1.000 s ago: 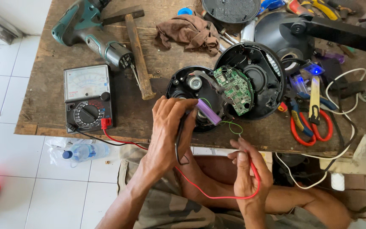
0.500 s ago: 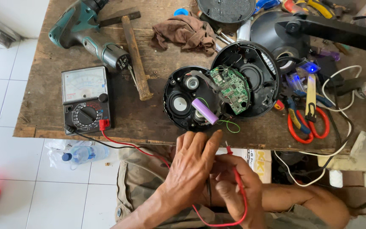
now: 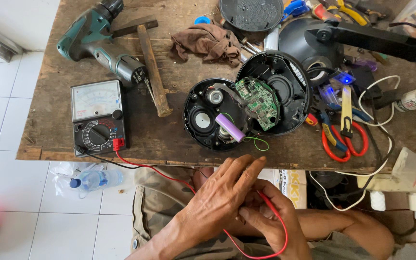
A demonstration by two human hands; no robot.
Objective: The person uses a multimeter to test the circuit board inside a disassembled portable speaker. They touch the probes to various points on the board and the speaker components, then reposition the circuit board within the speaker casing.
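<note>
Both hands are together below the counter's near edge, over the person's lap. Left hand [image 3: 217, 204] lies across the right with its fingers stretched flat, touching the right hand's fingers rather than gripping anything. Right hand [image 3: 270, 219] is curled around the red test lead [image 3: 160, 172], which loops under it and runs up over the near edge to the analog multimeter [image 3: 97, 115] at the near left of the counter; a black lead [image 3: 97, 158] leaves the same meter, and whether a hand holds its far end cannot be told.

On the counter just beyond the hands lies the opened round black device [image 3: 213, 115], its two halves side by side, with a green circuit board [image 3: 258, 101] and a purple cylindrical cell [image 3: 230, 127] exposed, and a thin green wire [image 3: 258, 142] trailing toward the near edge.

My judgement is that the step in hand is readying the probes, not yet measuring. Touching them to the cell or board would call for lifting both hands forward over the near edge, one probe in each.
</note>
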